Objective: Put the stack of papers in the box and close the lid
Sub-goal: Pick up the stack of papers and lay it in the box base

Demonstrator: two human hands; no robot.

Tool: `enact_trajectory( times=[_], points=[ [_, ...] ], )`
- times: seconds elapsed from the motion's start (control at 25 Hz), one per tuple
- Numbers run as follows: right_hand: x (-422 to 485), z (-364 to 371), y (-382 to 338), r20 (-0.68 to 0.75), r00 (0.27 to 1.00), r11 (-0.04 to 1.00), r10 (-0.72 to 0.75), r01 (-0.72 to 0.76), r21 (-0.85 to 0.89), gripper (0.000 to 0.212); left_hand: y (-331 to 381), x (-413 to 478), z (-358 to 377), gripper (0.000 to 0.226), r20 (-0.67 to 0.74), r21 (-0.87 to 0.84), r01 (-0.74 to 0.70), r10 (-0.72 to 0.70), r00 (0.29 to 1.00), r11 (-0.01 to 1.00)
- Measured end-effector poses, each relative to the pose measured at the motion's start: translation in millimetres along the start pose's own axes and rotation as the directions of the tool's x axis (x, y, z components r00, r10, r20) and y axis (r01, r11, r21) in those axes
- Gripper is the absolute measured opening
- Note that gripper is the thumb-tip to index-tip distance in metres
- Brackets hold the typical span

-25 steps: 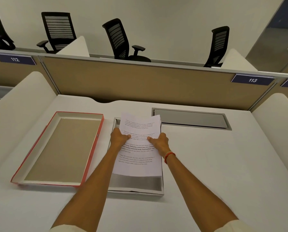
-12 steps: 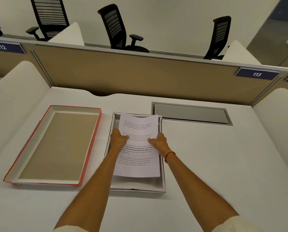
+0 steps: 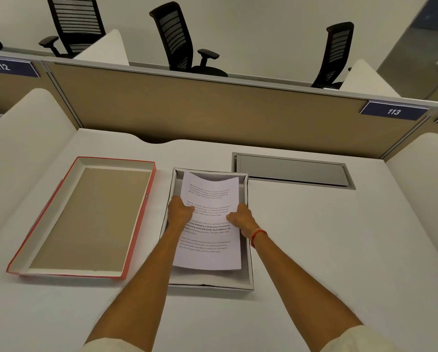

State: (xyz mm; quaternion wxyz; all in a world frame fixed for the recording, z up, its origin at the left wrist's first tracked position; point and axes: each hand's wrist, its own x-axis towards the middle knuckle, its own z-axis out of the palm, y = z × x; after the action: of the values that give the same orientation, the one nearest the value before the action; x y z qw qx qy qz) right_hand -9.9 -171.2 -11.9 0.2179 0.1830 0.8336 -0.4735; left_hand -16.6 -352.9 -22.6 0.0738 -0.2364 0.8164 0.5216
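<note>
A stack of printed white papers (image 3: 209, 199) sits low inside the open white box (image 3: 248, 280) at the middle of the desk, its far edge curling up slightly. My left hand (image 3: 178, 212) grips the stack's left edge and my right hand (image 3: 240, 218) grips its right edge, thumbs on top. The red-edged lid (image 3: 82, 217) lies upside down on the desk just left of the box, its brown inside facing up.
A grey cable hatch (image 3: 293, 171) is set into the desk behind and right of the box. A tan partition (image 3: 213, 110) closes the far edge, white side panels (image 3: 22, 138) flank the desk, and black office chairs (image 3: 177, 39) stand beyond.
Both hands have lowered the papers from above the box down into it, and the stack now lies within the box walls. The lid has not moved.
</note>
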Motion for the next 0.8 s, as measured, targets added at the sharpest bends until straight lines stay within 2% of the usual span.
enact_trajectory(
  times=[0.12,0.36,0.56,0.8],
  points=[
    [-0.7,-0.9,-0.3,-0.011,1.000,1.000,-0.017,0.017,-0.005,0.013,0.1,0.2,1.4,0.038,0.009,0.002,0.002,-0.002,1.000,1.000],
    [-0.5,-3.6,2.0,-0.052,0.998,0.997,-0.037,0.034,-0.069,0.007,-2.8,0.3,5.7,0.032,0.011,0.045,0.002,-0.002,1.000,0.999],
    [0.8,-2.1,0.2,-0.067,0.997,0.991,-0.041,0.032,-0.130,0.023,-0.2,2.4,8.0,0.034,0.029,0.143,0.045,-0.050,0.998,0.989],
    [0.5,-5.8,-4.8,-0.131,0.991,0.986,-0.039,0.017,-0.165,0.018,3.3,5.2,7.8,0.039,0.074,0.172,0.103,-0.117,0.990,0.980]
  ],
)
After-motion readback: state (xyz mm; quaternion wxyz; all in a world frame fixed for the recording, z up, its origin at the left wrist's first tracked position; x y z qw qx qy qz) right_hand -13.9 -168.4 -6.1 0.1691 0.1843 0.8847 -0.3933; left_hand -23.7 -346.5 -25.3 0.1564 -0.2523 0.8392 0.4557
